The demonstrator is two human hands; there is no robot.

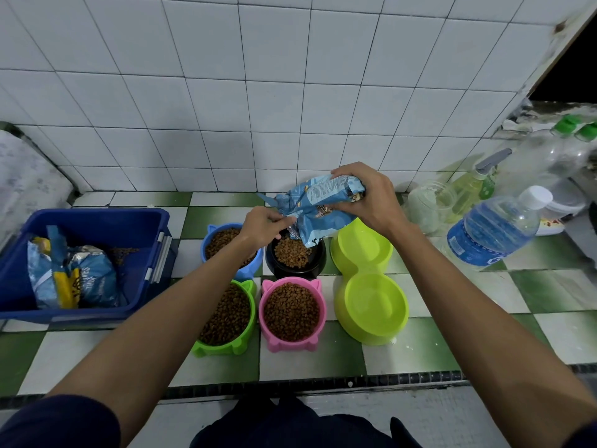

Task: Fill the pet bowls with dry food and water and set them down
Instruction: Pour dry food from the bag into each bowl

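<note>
A light blue food bag (318, 205) hangs tipped, mouth down, over the black bowl (295, 255), which holds a small heap of brown kibble. My right hand (368, 197) grips the bag's upper end. My left hand (263, 223) pinches the bag's lower edge by the opening. Kibble fills the blue bowl (223, 244), the green cat-eared bowl (226, 315) and the pink cat-eared bowl (292, 312). The lime double bowl (368, 286) to the right has nothing in either cup. A capped water bottle (494, 229) stands at the right.
A dark blue bin (84, 263) on the left holds another food bag (71, 279) and spilled kibble. Clear bottles and a spray bottle (475, 182) crowd the back right corner. The green-and-white tiled counter ends at a dark front edge (290, 383); a tiled wall rises behind.
</note>
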